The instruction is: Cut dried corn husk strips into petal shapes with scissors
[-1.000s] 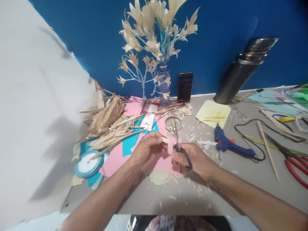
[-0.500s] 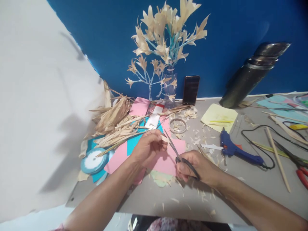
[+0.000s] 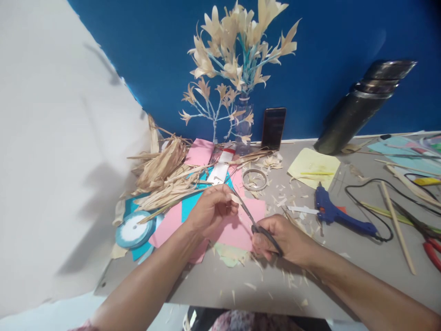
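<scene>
Between thumb and fingertips, my left hand [image 3: 215, 207] pinches a small pale piece of dried husk [image 3: 235, 198]. My right hand [image 3: 275, 236] is closed around the dark handles of a pair of scissors [image 3: 247, 212]. The blades point up and left, and their upper part lies right beside the husk piece; whether they touch it I cannot tell. Beneath both hands are pink sheets [image 3: 223, 234] and a blue sheet [image 3: 190, 207]. A heap of dried husks [image 3: 165, 168] lies beyond my left hand.
A blue glue gun [image 3: 339, 216] with a black cord lies right of my hands. Behind stand husk flowers [image 3: 237, 55], a phone [image 3: 274, 128] and a leaning dark flask [image 3: 354, 112]. A tape ring [image 3: 255, 179], ribbon spool [image 3: 135, 230], wooden stick [image 3: 398, 227] and red-handled pliers [image 3: 432, 253] surround the work.
The scissor blades have swung slightly left and closed together beside the husk piece. My right fingers have drawn in a little; my left hand has barely shifted.
</scene>
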The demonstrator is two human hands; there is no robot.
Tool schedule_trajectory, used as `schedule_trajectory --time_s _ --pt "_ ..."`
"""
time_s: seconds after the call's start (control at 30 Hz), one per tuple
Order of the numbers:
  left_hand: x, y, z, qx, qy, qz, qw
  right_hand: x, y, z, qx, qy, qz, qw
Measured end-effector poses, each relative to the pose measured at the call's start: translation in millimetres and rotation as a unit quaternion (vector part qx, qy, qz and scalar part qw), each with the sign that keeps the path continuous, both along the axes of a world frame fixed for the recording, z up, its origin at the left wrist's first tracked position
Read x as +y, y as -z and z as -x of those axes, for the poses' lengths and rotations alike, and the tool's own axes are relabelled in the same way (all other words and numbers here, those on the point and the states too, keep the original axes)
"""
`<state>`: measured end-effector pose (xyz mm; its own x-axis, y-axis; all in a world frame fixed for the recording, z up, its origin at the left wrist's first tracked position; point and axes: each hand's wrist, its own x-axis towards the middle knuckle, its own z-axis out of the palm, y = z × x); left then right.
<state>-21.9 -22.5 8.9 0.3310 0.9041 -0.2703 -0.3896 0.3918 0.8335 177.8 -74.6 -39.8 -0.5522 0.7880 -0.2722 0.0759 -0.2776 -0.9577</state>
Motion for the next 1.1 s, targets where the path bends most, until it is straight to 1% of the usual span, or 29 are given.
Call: schedule_trajectory --time_s 0.1,0.17,0.27,0.33,0.37,0.47,0.57,0.67,0.83,0.9,0.97,1.03,1.1 --pt "1.3 2.1 2.2 0.002 0.006 -0.008 1.000 -0.5 -1.3 3.0 0.001 0.012 0.025 1.000" --pt "1.1 3.0 3.5 0.010 0.021 -0.021 0.999 0.2 -6.4 5.7 0.006 0.033 0.041 0.999" --pt "-2.1 2.5 3.1 0.048 0.061 -0.056 0.995 1.7 -18.4 8.8 0.021 0.110 0.064 0.992" --pt "-5.4 1.6 1.1 0.090 0.091 -0.085 0.988 2.2 -24.9 9.2 0.049 0.173 0.065 0.982" --pt "-7.0 1.4 -0.1 0.112 0.104 -0.100 0.983 2.1 -26.8 8.9 0.063 0.191 0.060 0.978" --pt "-10.4 3.0 -4.3 0.151 0.129 -0.129 0.971 1.2 -27.6 7.6 0.082 0.202 0.019 0.976" --pt "-12.9 7.9 -9.2 0.123 0.130 -0.112 0.977 0.6 -26.0 7.4 0.075 0.221 -0.019 0.972" --pt "-17.4 13.4 -15.9 0.067 0.117 -0.062 0.989 1.2 -26.3 8.1 0.087 0.254 -0.024 0.963" --pt "-28.6 17.2 -28.0 0.029 0.071 0.007 0.997 0.7 -24.2 8.9 0.071 0.262 -0.034 0.962" --pt "-31.1 16.9 -30.7 0.027 0.054 0.012 0.998 0.2 -22.6 9.6 0.062 0.263 -0.039 0.962" --pt "-31.2 16.1 -31.1 0.036 0.027 0.002 0.999 0.1 -22.3 10.7 0.058 0.257 -0.034 0.964" --pt "-29.2 15.4 -29.3 0.053 0.002 -0.019 0.998 0.7 -23.2 11.8 0.049 0.227 -0.008 0.973" --pt "-26.2 14.9 -25.8 0.070 -0.006 -0.040 0.997 1.3 -24.3 12.2 0.039 0.172 0.025 0.984"
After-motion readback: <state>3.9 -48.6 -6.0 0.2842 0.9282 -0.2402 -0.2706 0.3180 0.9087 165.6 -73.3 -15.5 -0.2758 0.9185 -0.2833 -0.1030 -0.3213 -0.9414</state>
